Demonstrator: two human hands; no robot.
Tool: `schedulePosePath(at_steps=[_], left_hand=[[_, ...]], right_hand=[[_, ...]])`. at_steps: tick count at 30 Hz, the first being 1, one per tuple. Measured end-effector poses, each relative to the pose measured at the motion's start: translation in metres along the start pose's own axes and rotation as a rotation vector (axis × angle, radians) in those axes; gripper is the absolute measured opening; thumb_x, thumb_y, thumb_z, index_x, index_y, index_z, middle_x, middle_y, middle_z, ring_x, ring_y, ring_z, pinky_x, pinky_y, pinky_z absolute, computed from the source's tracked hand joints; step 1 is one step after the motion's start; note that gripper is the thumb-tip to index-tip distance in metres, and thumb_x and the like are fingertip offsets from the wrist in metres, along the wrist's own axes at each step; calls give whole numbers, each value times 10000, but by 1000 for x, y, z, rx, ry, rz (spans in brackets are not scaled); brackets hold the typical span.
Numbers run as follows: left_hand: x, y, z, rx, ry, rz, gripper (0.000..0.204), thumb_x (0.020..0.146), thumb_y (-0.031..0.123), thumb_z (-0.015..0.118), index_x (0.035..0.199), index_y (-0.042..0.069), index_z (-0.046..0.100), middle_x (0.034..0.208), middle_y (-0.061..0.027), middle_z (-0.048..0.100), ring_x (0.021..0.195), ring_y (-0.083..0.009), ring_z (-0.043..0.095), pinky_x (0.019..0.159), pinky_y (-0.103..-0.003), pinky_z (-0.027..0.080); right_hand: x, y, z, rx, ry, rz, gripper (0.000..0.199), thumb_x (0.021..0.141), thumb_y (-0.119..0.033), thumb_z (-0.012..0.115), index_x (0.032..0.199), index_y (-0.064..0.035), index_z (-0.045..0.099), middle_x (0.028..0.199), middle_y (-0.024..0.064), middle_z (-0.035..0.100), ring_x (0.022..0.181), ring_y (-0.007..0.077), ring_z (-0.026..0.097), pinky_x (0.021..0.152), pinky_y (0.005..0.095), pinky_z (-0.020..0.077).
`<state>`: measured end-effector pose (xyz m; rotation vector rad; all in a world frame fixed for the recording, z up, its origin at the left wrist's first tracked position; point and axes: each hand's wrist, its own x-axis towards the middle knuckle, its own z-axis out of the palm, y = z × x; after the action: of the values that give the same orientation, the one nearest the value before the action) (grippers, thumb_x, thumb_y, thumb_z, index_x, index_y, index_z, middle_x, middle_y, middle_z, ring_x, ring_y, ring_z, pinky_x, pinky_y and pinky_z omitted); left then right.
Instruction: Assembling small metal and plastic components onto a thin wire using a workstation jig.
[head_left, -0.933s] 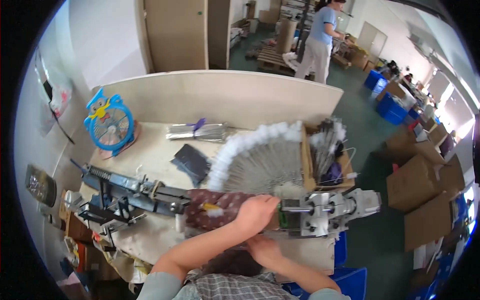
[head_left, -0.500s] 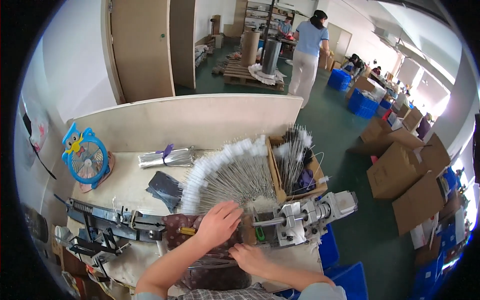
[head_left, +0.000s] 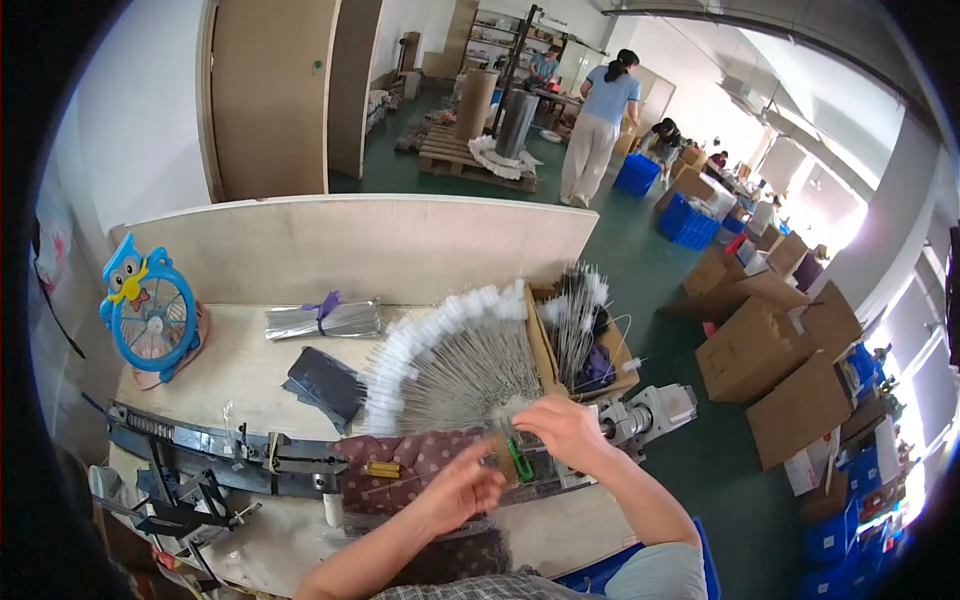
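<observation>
The right grip (head_left: 568, 432) is holding its fingertips bunched; whether anything is pinched there, I cannot tell. The left grip (head_left: 462, 490) is hovering with fingers loosely parted over the dotted cloth (head_left: 415, 453). Thin metal rods (head_left: 460, 365) with white tufted ends are lying fanned on the counter (head_left: 240, 365), just beyond and left of the right grip. They are looking light, springy and easily bent or tangled, so their bare near ends are probably suiting a gentle fingertip pinch best.
</observation>
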<state>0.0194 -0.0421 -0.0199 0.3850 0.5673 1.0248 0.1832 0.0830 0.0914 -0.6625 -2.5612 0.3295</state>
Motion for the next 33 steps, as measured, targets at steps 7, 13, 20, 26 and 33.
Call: schedulePosePath(at_steps=[7,13,20,26,33], left_hand=[[26,16,9,371,201,434,333,952,276,504,1142,11,573,867,-73,654,794,-149,609,727,-308,489],[0,14,19,445,372,480,326,945,226,517,1064,-67,601,816,-113,661,740,-144,617,682,-289,500],[-18,9,29,466,514,511,326,932,212,545,1088,-69,592,861,-109,669,786,-136,620,727,-259,504],[-64,3,23,434,650,596,361,933,264,530,1144,-26,572,953,-93,643,838,-145,594,729,-296,489],[-128,-16,-60,-697,700,366,662,934,587,204,875,55,593,650,-19,497,587,-167,429,571,-315,365]], right_hand=[[-11,26,23,133,-324,134,182,824,-159,581,971,-53,606,886,107,617,865,330,576,726,409,460],[-20,7,3,261,-162,61,196,819,-188,592,942,-37,603,917,67,609,854,281,578,707,384,450],[-20,3,36,-142,-49,-304,163,700,-132,631,860,-105,651,789,-10,614,748,176,562,671,313,421],[35,-27,54,280,-57,-423,103,704,-213,702,761,-130,678,680,-11,587,717,185,545,610,315,473],[68,-91,123,407,-80,-314,117,726,-209,692,779,-104,692,743,17,643,750,205,560,663,309,465]])
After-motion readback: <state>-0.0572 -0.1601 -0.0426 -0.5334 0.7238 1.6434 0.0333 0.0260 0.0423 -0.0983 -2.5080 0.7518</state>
